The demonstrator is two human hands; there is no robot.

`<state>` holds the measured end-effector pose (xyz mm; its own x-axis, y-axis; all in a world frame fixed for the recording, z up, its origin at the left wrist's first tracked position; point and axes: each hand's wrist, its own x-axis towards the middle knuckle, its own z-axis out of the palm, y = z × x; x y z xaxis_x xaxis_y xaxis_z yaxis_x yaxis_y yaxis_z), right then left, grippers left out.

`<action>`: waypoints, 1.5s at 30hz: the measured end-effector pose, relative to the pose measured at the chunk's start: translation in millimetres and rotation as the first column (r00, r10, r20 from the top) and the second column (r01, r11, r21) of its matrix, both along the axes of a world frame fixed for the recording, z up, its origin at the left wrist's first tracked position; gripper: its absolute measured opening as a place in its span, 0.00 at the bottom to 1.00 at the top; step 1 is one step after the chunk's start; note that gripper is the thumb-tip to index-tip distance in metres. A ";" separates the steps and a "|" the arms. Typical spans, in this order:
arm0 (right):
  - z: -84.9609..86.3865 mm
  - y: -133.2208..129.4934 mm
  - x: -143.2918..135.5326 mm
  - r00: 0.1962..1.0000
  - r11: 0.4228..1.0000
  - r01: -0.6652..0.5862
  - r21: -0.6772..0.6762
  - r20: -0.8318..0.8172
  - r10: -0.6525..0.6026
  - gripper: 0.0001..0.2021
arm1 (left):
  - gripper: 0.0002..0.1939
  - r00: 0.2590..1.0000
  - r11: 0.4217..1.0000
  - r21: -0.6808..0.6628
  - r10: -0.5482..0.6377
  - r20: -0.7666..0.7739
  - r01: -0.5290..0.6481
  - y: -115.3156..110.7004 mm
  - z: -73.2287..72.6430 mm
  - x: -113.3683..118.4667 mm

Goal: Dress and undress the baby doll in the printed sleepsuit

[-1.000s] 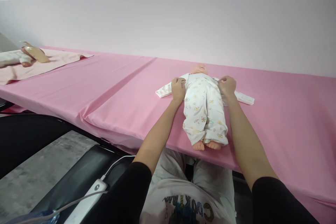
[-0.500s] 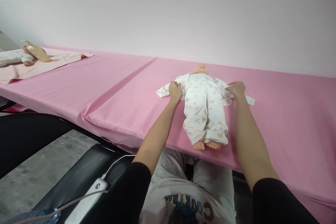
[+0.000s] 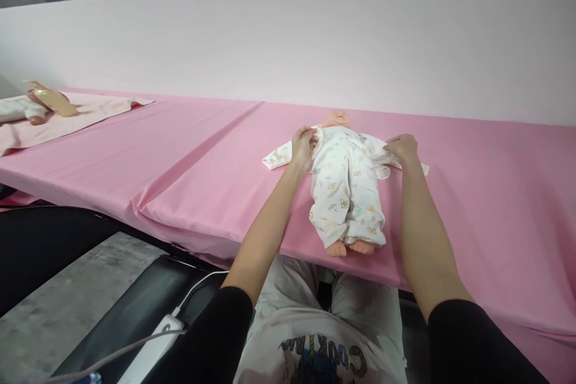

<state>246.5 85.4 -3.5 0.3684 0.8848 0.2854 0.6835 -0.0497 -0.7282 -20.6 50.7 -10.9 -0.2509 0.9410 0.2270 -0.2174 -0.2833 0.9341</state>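
A baby doll (image 3: 337, 119) lies on its back on the pink-covered table, head toward the wall and bare feet at the near edge. It wears white patterned trousers (image 3: 348, 186) and a white patterned top (image 3: 279, 156) with both sleeves spread sideways. My left hand (image 3: 304, 147) is closed on the top near the doll's shoulder on the left. On the other side, my right hand (image 3: 403, 149) pinches the sleeve, whose cuff shows past the wrist. The doll's own hands are not visible.
Pink cloth covers the long table (image 3: 202, 162), with a white wall (image 3: 288, 42) behind it. At far left a light pink towel (image 3: 94, 109) bears another doll (image 3: 22, 109) and a yellowish bottle (image 3: 56, 100). A black chair (image 3: 121, 312) with a white device (image 3: 153, 351) stands at lower left.
My left hand has moved up and inward along the sleeve, closer to the doll's shoulder. My right hand stays at the other sleeve. The view has shifted slightly.
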 end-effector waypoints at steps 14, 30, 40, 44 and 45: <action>60.7 -48.6 -103.2 0.753 0.763 -0.644 -0.058 -0.228 0.618 0.03 | 0.09 0.554 0.887 0.315 0.458 -0.695 -0.338 -35.8 1.0 19.0; 29.6 -26.0 -110.7 0.921 0.958 -0.271 -0.098 0.263 0.288 0.19 | 0.23 0.686 0.862 -0.031 0.379 -0.621 -0.505 -10.0 -27.5 -7.0; 24.8 -20.7 -121.7 0.895 0.980 -0.137 -0.144 0.405 0.185 0.18 | 0.25 0.263 0.838 0.192 0.365 -0.893 -0.511 -4.9 -41.3 -15.1; 23.7 -14.9 -117.1 0.902 0.976 -0.157 -0.148 0.381 0.203 0.17 | 0.15 0.258 0.824 0.215 0.394 -0.882 -0.524 -6.8 -35.6 -20.4; 23.2 -13.5 -116.0 0.910 0.977 -0.160 -0.139 0.362 0.201 0.16 | 0.14 0.285 0.819 0.214 0.412 -0.866 -0.533 -6.2 -33.1 -21.8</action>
